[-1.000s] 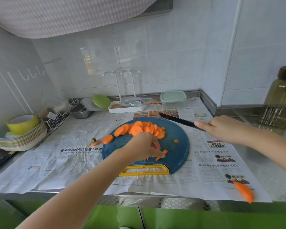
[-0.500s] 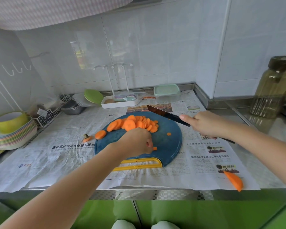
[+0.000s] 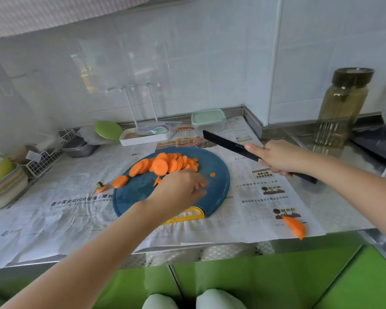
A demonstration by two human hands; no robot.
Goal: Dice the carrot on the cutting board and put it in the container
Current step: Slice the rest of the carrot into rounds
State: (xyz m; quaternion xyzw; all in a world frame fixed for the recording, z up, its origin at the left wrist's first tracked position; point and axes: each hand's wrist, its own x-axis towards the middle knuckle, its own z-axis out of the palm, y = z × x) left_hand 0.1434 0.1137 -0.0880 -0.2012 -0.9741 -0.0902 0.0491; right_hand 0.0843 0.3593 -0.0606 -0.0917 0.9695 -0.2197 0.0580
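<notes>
— Where's the carrot?
— A heap of orange carrot rounds point(image 3: 165, 163) lies on the round dark-blue plastic cutting board point(image 3: 218, 181), just beyond the left hand point(image 3: 178, 188); one stray round point(image 3: 120, 181) sits left of its fingers, at the board's edge.
— Is that hand gripping anything?
— Its fingers are blurred (bent down over the board), so I cannot tell.
— And further right?
— The pale-green lidded plastic container point(image 3: 207, 118) stands well beyond them, by the wall. The right hand point(image 3: 274, 156) clasps the black knife point(image 3: 223, 141), index finger along the blade.
</notes>
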